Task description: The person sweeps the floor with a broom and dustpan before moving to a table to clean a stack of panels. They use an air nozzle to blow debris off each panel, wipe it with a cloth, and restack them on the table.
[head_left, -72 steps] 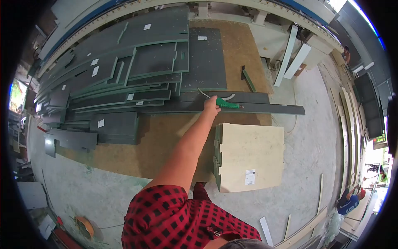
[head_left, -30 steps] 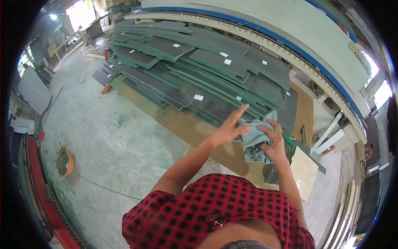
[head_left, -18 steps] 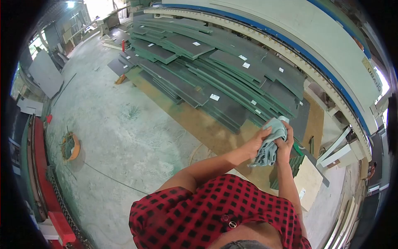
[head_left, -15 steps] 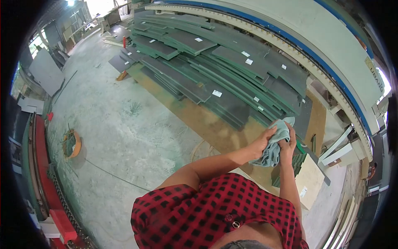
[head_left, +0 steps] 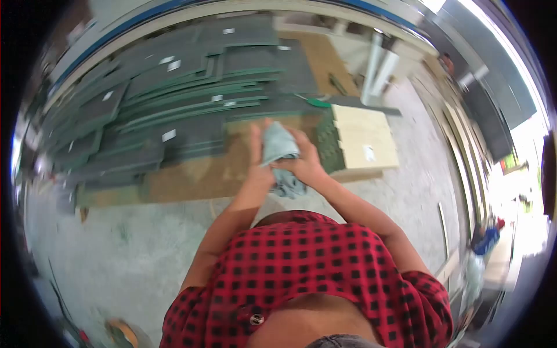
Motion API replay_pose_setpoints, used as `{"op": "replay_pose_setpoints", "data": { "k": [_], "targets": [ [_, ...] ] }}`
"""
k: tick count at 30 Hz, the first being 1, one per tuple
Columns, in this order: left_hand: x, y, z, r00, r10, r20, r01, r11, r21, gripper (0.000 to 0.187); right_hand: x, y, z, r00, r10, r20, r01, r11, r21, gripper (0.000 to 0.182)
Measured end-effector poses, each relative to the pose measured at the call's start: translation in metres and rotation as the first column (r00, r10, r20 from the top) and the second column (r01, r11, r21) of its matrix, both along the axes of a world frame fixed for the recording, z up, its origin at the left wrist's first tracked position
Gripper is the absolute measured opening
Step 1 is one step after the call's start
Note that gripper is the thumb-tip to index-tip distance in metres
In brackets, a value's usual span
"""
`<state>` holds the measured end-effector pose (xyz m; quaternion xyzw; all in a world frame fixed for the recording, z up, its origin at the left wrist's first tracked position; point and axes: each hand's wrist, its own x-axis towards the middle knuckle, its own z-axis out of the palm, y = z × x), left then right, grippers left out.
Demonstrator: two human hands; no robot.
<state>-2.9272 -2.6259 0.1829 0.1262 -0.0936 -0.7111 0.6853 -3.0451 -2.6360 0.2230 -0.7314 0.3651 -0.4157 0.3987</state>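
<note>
A bunched grey-blue cloth (head_left: 281,144) is held between my two hands in front of my chest, its lower end hanging loose. My left hand (head_left: 260,156) presses against its left side, with the fingers pointing up along it and slightly blurred. On the other side my right hand (head_left: 306,161) is closed round the cloth, thumb across its front. Beyond the hands lie stacked dark panels with green edges (head_left: 191,130), several bearing white labels. Just right of my right hand stands a stack of pale-topped boards (head_left: 362,136) with green edges.
A brown sheet (head_left: 185,177) lies under the panels on the concrete floor (head_left: 156,243). A green-handled tool (head_left: 316,102) rests behind the pale stack. White strips (head_left: 380,72) lean behind it, and long boards (head_left: 464,156) run along the right. An orange-rimmed container (head_left: 123,333) sits at lower left.
My view has swung to the right, so the panels now appear further left and the pale stack nearer the middle. The cloth stays in both hands, whose grip has shifted.
</note>
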Motion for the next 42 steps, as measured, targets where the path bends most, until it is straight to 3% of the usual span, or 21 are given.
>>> {"op": "replay_pose_setpoints", "data": {
  "k": [3, 7, 9, 10, 11, 13, 14, 16, 17, 19, 23, 25, 27, 29, 31, 34, 35, 37, 39, 40, 42],
  "targets": [
    [-0.016, -0.002, 0.023, 0.985, -0.018, 0.173, 0.022, 0.999, -0.022, 0.070, -0.022, -0.019, 0.005, 0.999, 0.051, -0.008, -0.051, 0.997, 0.065, 0.072],
    [-0.042, -0.037, -0.004, 0.982, -0.084, 0.171, 0.066, 0.992, 0.104, 0.067, -0.071, -0.039, 0.021, 0.996, 0.040, -0.082, -0.035, 0.997, 0.066, 0.068],
    [-0.056, -0.061, -0.064, 0.881, -0.160, 0.445, 0.069, 0.974, 0.215, 0.062, -0.109, -0.047, 0.022, 0.978, -0.162, -0.130, 0.129, 0.963, -0.236, 0.067],
    [-0.075, -0.051, -0.044, 0.809, -0.284, 0.515, 0.107, 0.932, 0.346, 0.057, -0.130, -0.054, 0.020, 0.969, -0.206, -0.136, 0.169, 0.956, -0.241, 0.067],
    [-0.093, -0.047, -0.043, 0.806, -0.292, 0.514, 0.109, 0.928, 0.357, 0.057, -0.150, -0.061, 0.017, 0.969, -0.207, -0.136, 0.173, 0.958, -0.230, 0.067],
    [-0.127, -0.044, -0.044, 0.509, -0.472, 0.720, 0.148, 0.872, 0.467, 0.056, -0.185, -0.074, 0.005, 0.821, -0.424, -0.382, 0.244, 0.865, -0.438, 0.068],
    [-0.145, -0.046, -0.051, 0.505, -0.479, 0.717, 0.148, 0.867, 0.475, 0.056, -0.198, -0.080, -0.003, 0.747, -0.409, -0.525, 0.217, 0.896, -0.388, 0.071],
    [-0.177, -0.055, -0.080, 0.394, -0.359, 0.846, 0.173, 0.933, 0.315, 0.058, -0.212, -0.089, -0.027, 0.697, -0.366, -0.617, 0.183, 0.922, -0.340, 0.073],
    [-0.186, -0.059, -0.096, 0.392, -0.364, 0.845, 0.172, 0.931, 0.322, 0.058, -0.217, -0.093, -0.038, 0.638, -0.319, -0.700, 0.149, 0.944, -0.295, 0.074],
    [-0.200, -0.067, -0.125, 0.467, -0.242, 0.851, 0.270, 0.955, 0.123, 0.060, -0.218, -0.093, -0.059, 0.630, -0.283, -0.723, 0.117, 0.955, -0.272, 0.074],
    [-0.208, -0.067, -0.145, 0.433, -0.273, 0.859, 0.258, 0.951, 0.172, 0.062, -0.220, -0.110, -0.067, 0.611, -0.129, -0.781, -0.009, 0.985, -0.170, 0.068],
    [-0.215, -0.060, -0.131, 0.526, -0.224, 0.820, 0.174, 0.973, 0.154, 0.064, -0.221, -0.127, -0.067, 0.601, -0.099, -0.793, -0.052, 0.985, -0.162, 0.066],
    [-0.221, -0.063, -0.125, 0.487, -0.158, 0.859, 0.109, 0.987, 0.120, 0.069, -0.222, -0.151, -0.070, 0.591, -0.068, -0.804, -0.101, 0.982, -0.158, 0.064],
    [-0.225, -0.064, -0.126, 0.435, -0.091, 0.896, 0.046, 0.996, 0.078, 0.075, -0.221, -0.181, -0.074, 0.609, -0.148, -0.779, -0.003, 0.982, -0.189, 0.061],
    [-0.231, -0.061, -0.126, 0.399, -0.136, 0.907, -0.061, 0.983, 0.174, 0.080, -0.227, -0.210, -0.075, 0.568, -0.201, -0.798, 0.096, 0.979, -0.178, 0.058],
    [-0.238, -0.059, -0.116, 0.436, -0.114, 0.893, -0.073, 0.984, 0.161, 0.075, -0.260, -0.250, -0.080, 0.469, -0.311, -0.827, 0.283, 0.939, -0.193, 0.054],
    [-0.239, -0.057, -0.115, 0.449, -0.095, 0.888, -0.071, 0.987, 0.141, 0.073, -0.282, -0.263, -0.086, 0.443, -0.365, -0.819, 0.343, 0.913, -0.221, 0.052],
    [-0.239, -0.056, -0.134, 0.435, -0.091, 0.896, -0.053, 0.991, 0.127, 0.074, -0.342, -0.300, -0.108, 0.272, -0.398, -0.876, 0.433, 0.864, -0.258, 0.045],
    [-0.236, -0.055, -0.153, 0.423, -0.086, 0.902, -0.031, 0.994, 0.109, 0.076, -0.399, -0.302, -0.096, 0.183, -0.399, -0.898, 0.628, 0.751, -0.205, 0.030],
    [-0.234, -0.055, -0.159, 0.356, -0.072, 0.932, -0.032, 0.995, 0.090, 0.074, -0.439, -0.305, -0.109, 0.155, -0.376, -0.914, 0.633, 0.748, -0.200, 0.031],
    [-0.234, -0.058, -0.160, 0.288, -0.059, 0.956, -0.030, 0.997, 0.071, 0.071, -0.473, -0.295, -0.087, 0.242, -0.453, -0.858, 0.777, 0.620, -0.108, 0.037]
  ]
}}
